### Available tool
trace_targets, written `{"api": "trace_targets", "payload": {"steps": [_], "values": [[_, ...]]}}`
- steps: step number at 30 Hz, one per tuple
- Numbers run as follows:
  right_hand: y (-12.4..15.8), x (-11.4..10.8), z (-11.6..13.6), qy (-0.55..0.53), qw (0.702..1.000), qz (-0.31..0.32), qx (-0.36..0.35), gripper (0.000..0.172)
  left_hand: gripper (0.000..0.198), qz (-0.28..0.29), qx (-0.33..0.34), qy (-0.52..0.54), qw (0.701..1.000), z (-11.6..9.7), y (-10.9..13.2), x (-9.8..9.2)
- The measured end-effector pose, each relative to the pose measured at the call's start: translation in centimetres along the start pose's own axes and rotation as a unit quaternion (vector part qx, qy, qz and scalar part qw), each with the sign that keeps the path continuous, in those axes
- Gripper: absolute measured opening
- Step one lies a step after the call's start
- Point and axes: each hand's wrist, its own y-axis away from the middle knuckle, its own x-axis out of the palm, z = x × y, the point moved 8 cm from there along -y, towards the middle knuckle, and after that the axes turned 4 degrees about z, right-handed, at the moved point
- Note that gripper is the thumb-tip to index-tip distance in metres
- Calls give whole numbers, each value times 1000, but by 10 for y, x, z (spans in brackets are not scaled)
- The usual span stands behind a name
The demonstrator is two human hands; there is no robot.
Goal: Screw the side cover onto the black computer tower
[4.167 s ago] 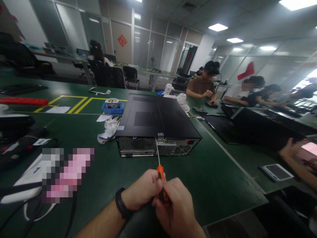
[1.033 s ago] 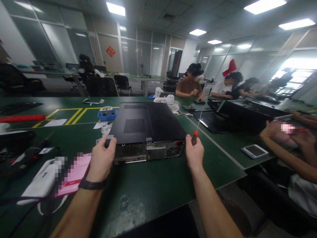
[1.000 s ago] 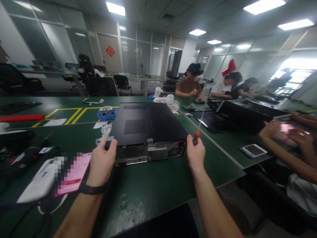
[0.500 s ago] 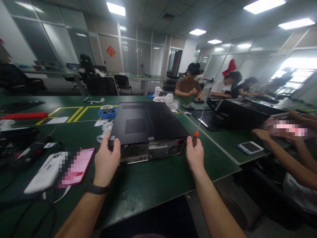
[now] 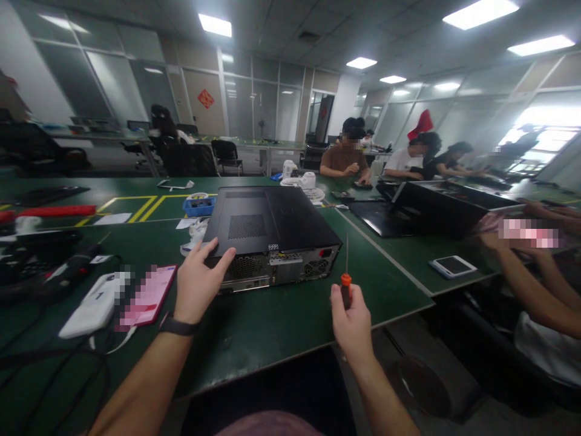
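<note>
A black computer case [image 5: 299,221] lies flat on the green table [image 5: 254,327], its rear panel with vents and ports facing me. My left hand [image 5: 200,278] is at the case's near left corner, thumb and fingers spread; the fingertips reach the top edge, though whether they press on it I cannot tell. In front of the case's right end, my right hand [image 5: 351,315] is closed around the handle of a screwdriver [image 5: 346,284]. Its orange-collared handle is mostly hidden by the fingers and its thin shaft points up. The screwdriver is apart from the case.
Left of the case lie a white power bank [image 5: 93,306], a pink phone [image 5: 149,297], cables and a dark power tool [image 5: 72,272]. A blue bin [image 5: 200,207] stands behind. To the right are a white phone [image 5: 454,265], an opened case [image 5: 445,209] and a co-worker's arms [image 5: 521,284].
My right hand has come off the case's right corner, moving down and toward me with the screwdriver. My left hand's fingers have opened out at the left corner.
</note>
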Motion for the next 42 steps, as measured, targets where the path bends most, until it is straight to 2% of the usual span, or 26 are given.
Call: {"api": "trace_targets", "payload": {"steps": [6,14,18,22,25,29,34,38,42], "values": [[16,12,19,-19,998,55,-34,44,62,8,-13,19,1000,1,0,-2],[10,29,34,-68,992,84,-62,41,58,2,-11,11,1000,-5,-1,-10],[10,43,28,-105,988,94,-58,38,58,-9,2,-3,1000,-7,1,-9],[15,61,9,-137,983,111,-40,34,55,-43,72,-56,995,-18,5,-10],[21,67,-5,-163,980,113,-22,29,49,-49,108,-78,990,-24,4,-11],[26,59,-9,-206,972,108,-15,24,38,-22,161,-89,983,-38,2,-11],[31,31,-2,-149,988,42,-15,24,30,36,208,-130,969,-64,-3,-3],[38,8,12,-87,993,-31,-70,23,28,99,243,-120,957,-82,-5,10],[45,-8,37,-36,985,-87,-147,21,28,152,283,-106,941,-92,-2,25]]}}
